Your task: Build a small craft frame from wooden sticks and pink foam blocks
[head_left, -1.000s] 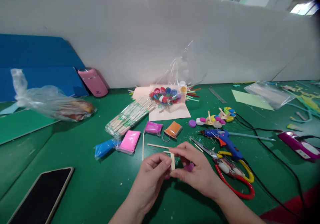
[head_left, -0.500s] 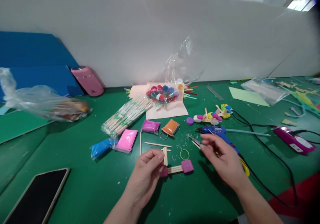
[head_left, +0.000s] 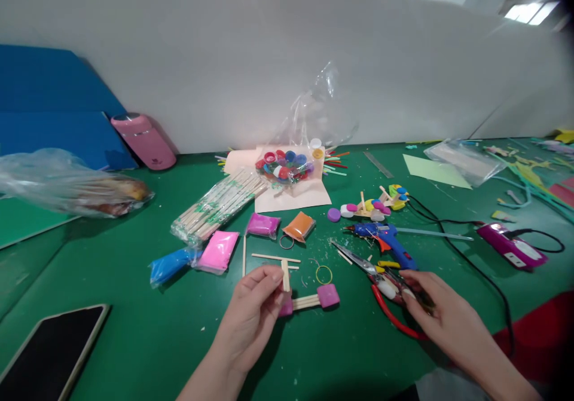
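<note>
My left hand (head_left: 255, 311) pinches a short piece of paired wooden sticks (head_left: 286, 275) upright between thumb and fingers. Just behind these fingertips lies a bar of wooden sticks (head_left: 307, 302) with a square pink-purple block (head_left: 328, 296) at its right end and another pink-purple block (head_left: 286, 307), partly hidden by the hand. My right hand (head_left: 437, 305) closes on what look like pliers (head_left: 397, 281), dark-jawed and partly covered by the fingers. Beside them lie silver scissor blades (head_left: 354, 257) and a curved red handle (head_left: 394, 320); which tool it belongs to is unclear.
A blue glue gun (head_left: 390, 242) lies behind the tools, near a purple power box (head_left: 513, 248) and black cord. Around are bagged wooden sticks (head_left: 219, 204), clay packets (head_left: 218, 251), bottle caps in a bag (head_left: 287, 165), a phone (head_left: 54, 353) and a pink flask (head_left: 146, 141).
My right hand has moved right and towards me, uncovering the scissor blades, red handle and glue gun. My left hand still holds the sticks; the view has shifted slightly.
</note>
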`<control>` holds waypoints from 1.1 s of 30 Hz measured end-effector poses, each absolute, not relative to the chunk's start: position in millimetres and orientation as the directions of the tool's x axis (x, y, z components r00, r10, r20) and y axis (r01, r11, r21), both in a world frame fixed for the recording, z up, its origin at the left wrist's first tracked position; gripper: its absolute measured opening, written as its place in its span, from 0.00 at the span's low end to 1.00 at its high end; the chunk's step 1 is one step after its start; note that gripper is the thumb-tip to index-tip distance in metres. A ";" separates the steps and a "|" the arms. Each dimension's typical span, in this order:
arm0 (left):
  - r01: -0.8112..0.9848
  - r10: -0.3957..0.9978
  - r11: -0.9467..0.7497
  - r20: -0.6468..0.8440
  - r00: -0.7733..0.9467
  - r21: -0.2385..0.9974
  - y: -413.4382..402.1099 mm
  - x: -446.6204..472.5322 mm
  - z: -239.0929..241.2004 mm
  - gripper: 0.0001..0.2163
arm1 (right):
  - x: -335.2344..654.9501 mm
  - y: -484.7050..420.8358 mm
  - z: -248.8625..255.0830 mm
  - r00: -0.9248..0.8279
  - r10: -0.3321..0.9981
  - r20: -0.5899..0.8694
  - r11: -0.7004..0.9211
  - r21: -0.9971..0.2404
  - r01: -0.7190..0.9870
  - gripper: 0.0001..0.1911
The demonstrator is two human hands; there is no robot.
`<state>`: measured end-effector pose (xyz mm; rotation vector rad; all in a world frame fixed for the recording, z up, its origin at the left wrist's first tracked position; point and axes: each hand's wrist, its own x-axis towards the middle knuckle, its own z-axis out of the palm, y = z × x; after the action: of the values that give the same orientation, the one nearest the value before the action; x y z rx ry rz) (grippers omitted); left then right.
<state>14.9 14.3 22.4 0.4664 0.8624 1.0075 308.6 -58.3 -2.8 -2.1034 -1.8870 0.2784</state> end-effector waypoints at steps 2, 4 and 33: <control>-0.546 0.877 0.478 -0.398 0.267 0.688 14.7 15.1 23.5 0.07 | 307.1 -55.6 1.8 0.140 0.985 0.101 -0.099 -0.336 0.937 0.14; -0.556 0.878 0.478 -0.386 0.282 0.680 15.2 15.7 23.8 0.08 | 308.7 -48.8 3.4 0.206 0.961 0.184 -0.142 -0.313 0.939 0.15; -0.552 0.886 0.464 -0.360 0.293 0.693 15.2 15.2 21.5 0.08 | 280.5 -31.5 44.1 0.093 0.980 -0.176 -0.179 -0.984 0.018 0.09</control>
<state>15.2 15.2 21.5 0.4902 0.8013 1.0100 280.5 -31.5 44.1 -1.4003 -1.0704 1.2575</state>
